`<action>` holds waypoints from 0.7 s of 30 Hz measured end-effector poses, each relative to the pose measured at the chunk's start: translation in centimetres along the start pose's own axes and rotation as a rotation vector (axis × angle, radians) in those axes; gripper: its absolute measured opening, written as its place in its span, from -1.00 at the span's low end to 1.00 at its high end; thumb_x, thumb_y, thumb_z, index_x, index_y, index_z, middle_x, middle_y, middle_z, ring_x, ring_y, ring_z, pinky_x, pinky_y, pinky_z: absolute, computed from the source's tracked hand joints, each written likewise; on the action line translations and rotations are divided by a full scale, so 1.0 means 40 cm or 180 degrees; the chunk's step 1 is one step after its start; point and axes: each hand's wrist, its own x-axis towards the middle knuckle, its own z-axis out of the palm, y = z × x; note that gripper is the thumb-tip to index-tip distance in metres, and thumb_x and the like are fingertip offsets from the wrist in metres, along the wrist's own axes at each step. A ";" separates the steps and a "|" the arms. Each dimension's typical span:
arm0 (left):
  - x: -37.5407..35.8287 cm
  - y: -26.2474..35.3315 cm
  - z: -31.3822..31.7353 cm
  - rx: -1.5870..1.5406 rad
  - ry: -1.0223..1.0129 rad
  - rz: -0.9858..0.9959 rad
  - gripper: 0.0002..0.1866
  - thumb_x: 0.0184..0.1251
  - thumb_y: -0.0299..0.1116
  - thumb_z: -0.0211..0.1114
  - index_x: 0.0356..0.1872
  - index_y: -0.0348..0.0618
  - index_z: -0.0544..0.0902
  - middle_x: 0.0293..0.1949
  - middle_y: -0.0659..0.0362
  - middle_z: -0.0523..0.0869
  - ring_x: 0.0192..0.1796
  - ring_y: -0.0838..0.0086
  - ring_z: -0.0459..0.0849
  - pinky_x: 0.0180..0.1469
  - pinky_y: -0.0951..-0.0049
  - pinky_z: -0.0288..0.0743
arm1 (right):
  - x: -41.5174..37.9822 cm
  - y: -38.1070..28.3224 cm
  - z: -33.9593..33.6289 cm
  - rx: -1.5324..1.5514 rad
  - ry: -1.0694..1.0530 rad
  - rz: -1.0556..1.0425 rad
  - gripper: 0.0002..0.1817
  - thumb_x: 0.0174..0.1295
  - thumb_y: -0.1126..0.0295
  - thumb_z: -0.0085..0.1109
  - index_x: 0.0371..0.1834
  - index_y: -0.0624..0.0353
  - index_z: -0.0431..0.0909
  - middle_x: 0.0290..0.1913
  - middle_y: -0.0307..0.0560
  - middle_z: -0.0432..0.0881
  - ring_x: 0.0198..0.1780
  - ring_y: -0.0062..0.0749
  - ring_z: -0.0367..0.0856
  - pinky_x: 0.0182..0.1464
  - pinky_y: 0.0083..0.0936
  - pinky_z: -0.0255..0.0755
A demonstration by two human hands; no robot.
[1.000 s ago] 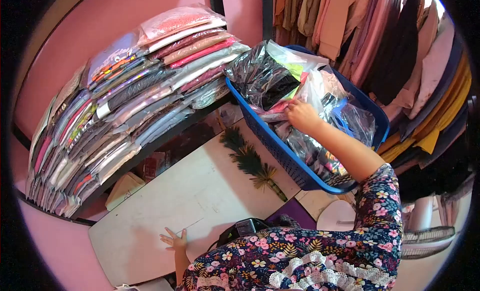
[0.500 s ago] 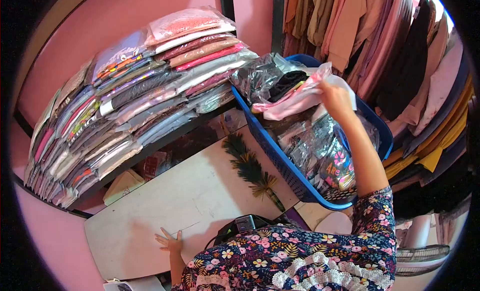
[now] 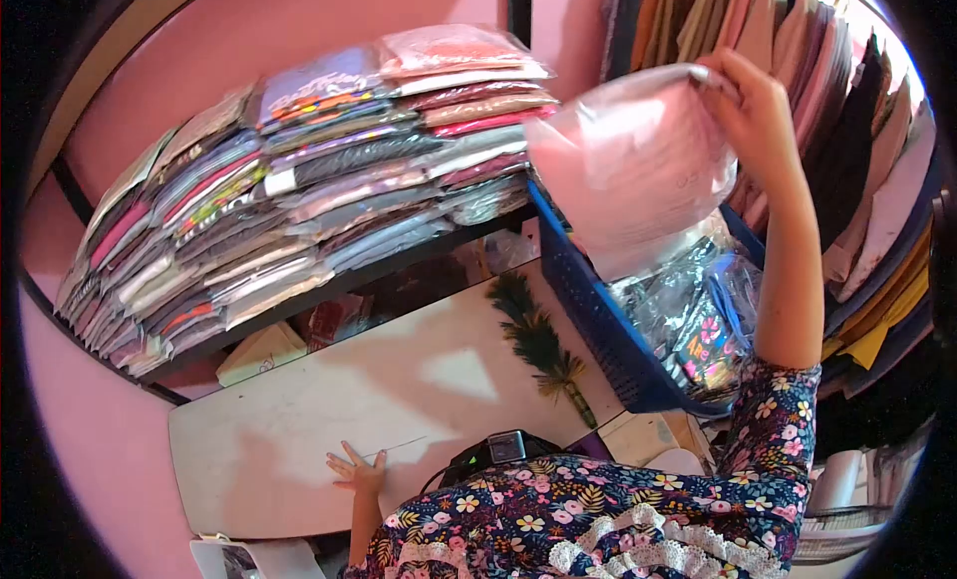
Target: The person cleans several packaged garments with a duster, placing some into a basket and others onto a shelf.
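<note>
My right hand (image 3: 750, 106) is closed on the top edge of a pink garment in a clear plastic bag (image 3: 638, 170), held up over the blue basket (image 3: 620, 345). The bag hangs from my fingers and hides part of the basket. Below it, more plastic-wrapped packets (image 3: 688, 320) lie in the basket, some with bright printing. My left hand (image 3: 357, 469) rests on the white tabletop (image 3: 289, 430) with its fingers spread, holding nothing.
Stacks of bagged folded clothes (image 3: 299, 195) fill the shelf on the left. A green bristly decoration (image 3: 538, 345) lies on the table beside the basket. Hanging garments (image 3: 852, 180) line the right side. A white plastic container (image 3: 254, 557) stands at the lower left.
My right hand has risen up and to the right, lifting the pink bagged garment out of the basket. The left hand stays spread on the table. The view has shifted slightly.
</note>
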 end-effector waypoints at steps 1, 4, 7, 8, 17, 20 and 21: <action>0.000 0.000 0.000 -0.0014 -0.0002 -0.0046 0.20 -0.04 0.37 0.22 0.47 0.08 -0.32 0.42 -0.24 -0.51 0.46 -0.10 -0.54 0.21 -0.52 -0.39 | 0.029 -0.041 0.005 0.0203 -0.0034 -0.0170 -0.83 0.09 0.45 0.17 -0.23 0.21 0.56 -0.41 0.11 0.57 -0.35 -0.09 0.60 -0.24 -0.40 0.43; -0.007 -0.003 -0.001 -0.0052 0.0017 -0.0001 0.21 -0.05 0.38 0.21 0.47 0.07 -0.31 0.41 -0.25 -0.52 0.46 -0.11 -0.56 0.21 -0.52 -0.41 | 0.091 -0.169 0.056 0.0380 -0.0121 -0.0517 -0.83 0.10 0.48 0.15 -0.22 0.22 0.56 -0.35 0.03 0.62 -0.31 -0.18 0.60 -0.20 -0.46 0.43; -0.020 -0.013 -0.013 -0.0177 -0.0051 0.0067 0.20 -0.04 0.35 0.23 0.47 0.06 -0.30 0.41 -0.27 -0.52 0.46 -0.10 -0.54 0.22 -0.50 -0.43 | 0.117 -0.380 0.116 0.1623 -0.0320 -0.0014 -0.94 0.13 0.59 0.14 -0.32 0.33 0.55 -0.59 -0.33 0.42 -0.52 -0.70 0.32 -0.48 -0.70 0.25; -0.022 -0.021 -0.015 -0.0221 -0.0094 0.0238 0.16 -0.02 0.32 0.24 0.47 0.05 -0.23 0.41 -0.27 -0.50 0.46 -0.12 -0.54 0.22 -0.50 -0.45 | 0.123 -0.419 0.138 0.1913 -0.0328 0.0008 -0.93 0.14 0.58 0.15 -0.31 0.33 0.55 -0.57 -0.31 0.45 -0.50 -0.70 0.33 -0.47 -0.70 0.26; 0.054 -0.341 -0.083 -0.2545 0.1498 0.1256 -0.54 0.38 -0.26 0.05 0.25 -0.23 0.38 0.26 -0.09 0.38 0.27 0.14 0.38 0.29 0.25 0.20 | -0.159 -0.486 0.449 0.2174 -0.1146 -0.0825 -0.63 0.03 0.59 0.15 -0.03 0.12 0.54 0.09 0.01 0.55 0.12 -0.14 0.48 0.18 -0.35 0.31; 0.154 -0.483 -0.100 -0.4595 0.1238 -0.0256 -0.51 0.40 -0.20 0.03 0.30 -0.15 0.31 0.13 0.09 0.49 0.04 0.38 0.51 0.02 0.39 0.41 | -0.543 -0.428 0.658 0.0967 -0.1631 -0.0070 -0.48 0.01 0.55 0.21 0.13 0.06 0.44 0.25 0.07 0.38 0.25 0.01 0.34 0.28 -0.23 0.20; 0.144 -0.514 -0.113 -0.4584 0.1231 -0.0358 -0.51 0.40 -0.20 0.03 0.30 -0.15 0.31 0.13 0.09 0.49 0.04 0.38 0.51 0.02 0.39 0.41 | -0.663 -0.369 0.667 0.0681 -0.1713 0.0357 -0.42 0.00 0.53 0.23 0.18 0.03 0.39 0.27 0.06 0.36 0.25 0.05 0.33 0.27 -0.21 0.20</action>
